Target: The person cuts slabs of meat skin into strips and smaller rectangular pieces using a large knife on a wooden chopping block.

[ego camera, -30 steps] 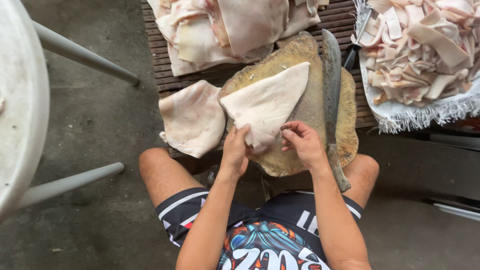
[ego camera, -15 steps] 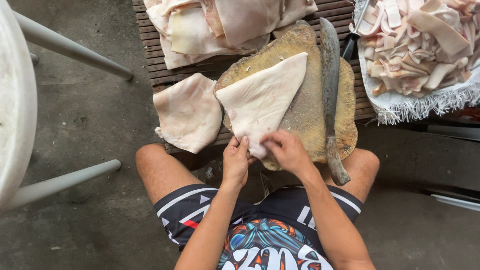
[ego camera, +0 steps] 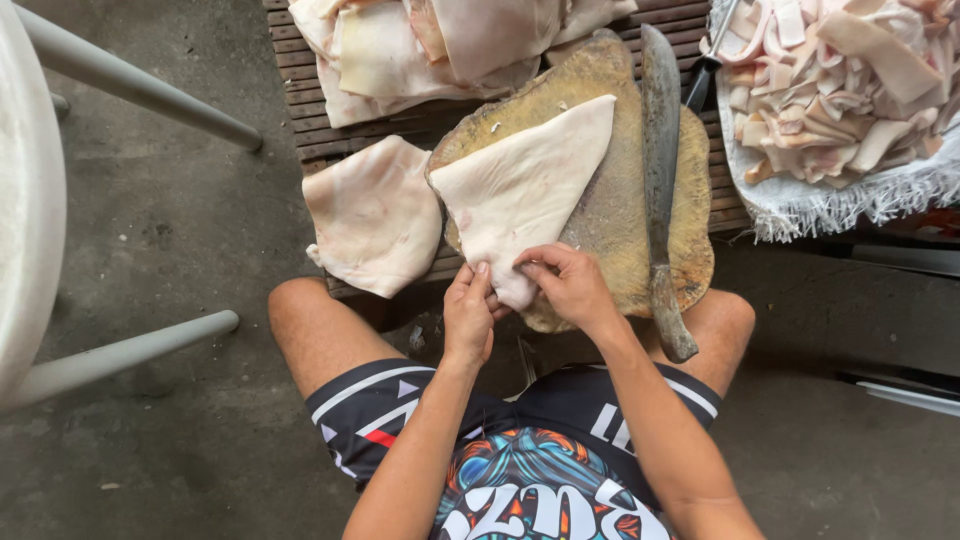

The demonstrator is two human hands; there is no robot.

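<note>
On the slatted bench (ego camera: 310,120) the skin (ego camera: 520,190) lies flat across the block (ego camera: 620,230). We pinch its near corner with left hand (ego camera: 468,315) and right hand (ego camera: 570,285), both grips closed on it. This looks like positioning before cutting; next calls for the cleaver (ego camera: 660,170).

A second ago the right hand (ego camera: 570,285) lay farther up the worn round wooden chopping block (ego camera: 610,200), on the pale triangular slab of raw pork skin (ego camera: 525,190), apart from the left hand (ego camera: 468,315). Now both hands have drawn back to the block's near edge and meet at the slab's lowest corner, fingertips pinching it side by side. The slab itself has shifted slightly: its lower corner now reaches past the near edge of the block toward the person, and its long edge lies flatter across the block's left side.
</note>
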